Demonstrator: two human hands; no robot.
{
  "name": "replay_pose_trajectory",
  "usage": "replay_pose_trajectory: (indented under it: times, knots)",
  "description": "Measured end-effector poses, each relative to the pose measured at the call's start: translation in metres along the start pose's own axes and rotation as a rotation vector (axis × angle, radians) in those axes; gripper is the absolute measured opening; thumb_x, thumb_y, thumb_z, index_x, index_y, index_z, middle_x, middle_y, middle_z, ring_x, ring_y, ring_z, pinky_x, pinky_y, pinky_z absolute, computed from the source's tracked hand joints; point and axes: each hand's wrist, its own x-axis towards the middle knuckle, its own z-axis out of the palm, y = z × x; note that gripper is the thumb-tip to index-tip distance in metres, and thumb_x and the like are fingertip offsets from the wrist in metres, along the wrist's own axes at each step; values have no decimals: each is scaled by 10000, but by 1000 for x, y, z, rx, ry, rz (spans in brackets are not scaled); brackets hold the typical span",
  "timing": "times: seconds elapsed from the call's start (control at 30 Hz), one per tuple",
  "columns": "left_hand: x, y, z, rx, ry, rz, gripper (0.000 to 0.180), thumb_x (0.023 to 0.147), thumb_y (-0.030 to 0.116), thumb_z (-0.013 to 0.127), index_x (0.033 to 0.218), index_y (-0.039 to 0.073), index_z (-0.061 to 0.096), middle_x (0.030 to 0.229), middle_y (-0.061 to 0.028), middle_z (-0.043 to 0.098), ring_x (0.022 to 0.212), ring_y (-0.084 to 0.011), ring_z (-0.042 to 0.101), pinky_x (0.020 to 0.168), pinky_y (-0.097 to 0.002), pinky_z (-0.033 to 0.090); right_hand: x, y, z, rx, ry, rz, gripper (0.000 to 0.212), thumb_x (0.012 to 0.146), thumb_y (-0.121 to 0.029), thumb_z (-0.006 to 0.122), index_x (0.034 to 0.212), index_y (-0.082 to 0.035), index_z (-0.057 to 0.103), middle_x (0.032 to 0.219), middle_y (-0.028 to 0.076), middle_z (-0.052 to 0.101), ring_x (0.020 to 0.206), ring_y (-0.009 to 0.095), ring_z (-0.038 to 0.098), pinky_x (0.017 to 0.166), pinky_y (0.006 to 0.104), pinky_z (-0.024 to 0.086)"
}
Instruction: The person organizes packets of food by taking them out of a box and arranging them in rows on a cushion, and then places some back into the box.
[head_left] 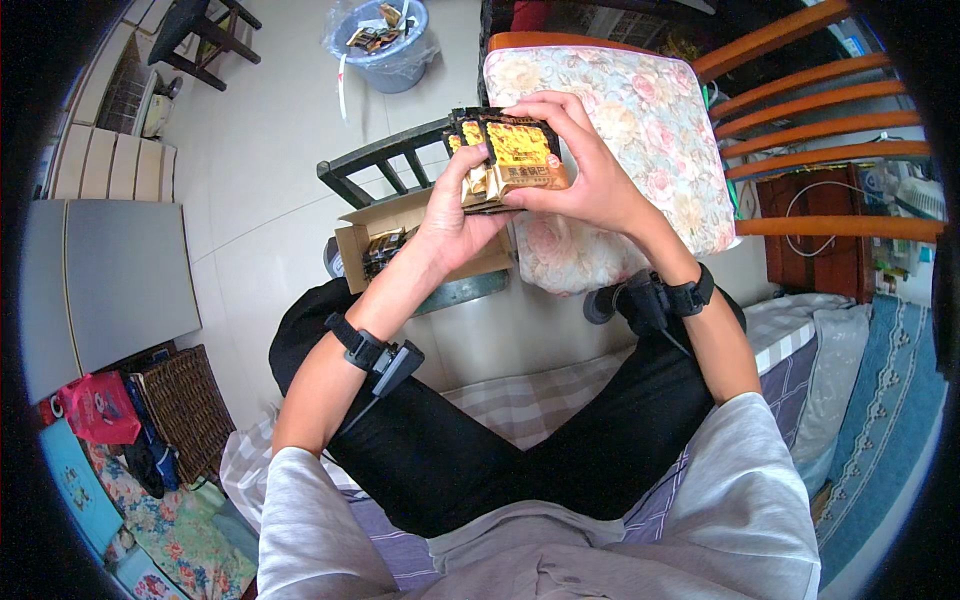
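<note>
Several black and gold snack packets (522, 158), each with a yellow picture on its front, are held as an overlapping stack between my two hands. My left hand (465, 205) grips the stack at its left and lower side, the thumb pressed on the front. Around the right side curls my right hand (590, 165), its fingers on the top edge and its thumb at the lower edge. Below the stack, an open cardboard box (352, 258) with more dark packets (385, 250) in it rests on a dark green chair (460, 293).
A chair with a floral cushion (655, 120) stands at the right, beside an orange wooden slatted back (800, 150). Farther off, a blue bucket (395, 70) lined with clear plastic holds wrappers. A dark stool (205, 40) is at the far left, a wicker basket (185, 410) nearer.
</note>
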Motion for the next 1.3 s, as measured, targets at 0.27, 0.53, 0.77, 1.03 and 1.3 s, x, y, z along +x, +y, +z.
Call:
replay_pose_trajectory:
  times: [0.27, 0.53, 0.77, 1.03, 1.3]
  knots:
    - [8, 2, -11, -81, -33, 39, 541, 958, 380, 575, 1388, 62, 494, 1318, -116, 622, 1195, -243, 609, 1047, -423, 463, 5, 4, 2, 193, -26, 163, 754, 683, -310, 912, 1306, -58, 569, 1255, 121, 551, 1177, 251, 576, 1009, 379, 481]
    - [7, 6, -13, 62, -10, 110, 567, 967, 312, 597, 1416, 10, 428, 1361, -181, 563, 1234, -283, 577, 1081, -462, 460, 10, 6, 5, 232, 14, 228, 796, 669, -308, 924, 1322, -43, 553, 1285, 130, 558, 1214, 245, 570, 1040, 383, 483]
    - [10, 17, -14, 18, -26, 109, 568, 924, 302, 648, 1372, 7, 462, 1302, -162, 599, 1164, -280, 608, 1056, -468, 479, 25, 21, 7, 402, 13, 279, 729, 755, -164, 874, 1358, -28, 487, 1316, 96, 565, 1229, 169, 548, 1078, 331, 427]
    - [4, 32, -24, -11, 57, 173, 612, 902, 283, 673, 1381, -14, 435, 1334, -186, 573, 1233, -327, 570, 1061, -500, 473, 40, 86, 0, -164, 119, 328, 763, 754, -398, 852, 1307, -2, 504, 1339, 209, 550, 1225, 317, 565, 1041, 393, 458]
    - [-2, 37, -31, -45, 69, 170, 573, 886, 254, 692, 1340, -13, 467, 1297, -178, 587, 1196, -314, 586, 1040, -492, 494, 30, 128, 18, -484, 66, 312, 707, 849, -278, 754, 1410, 4, 430, 1378, 245, 497, 1266, 417, 503, 1029, 462, 461]
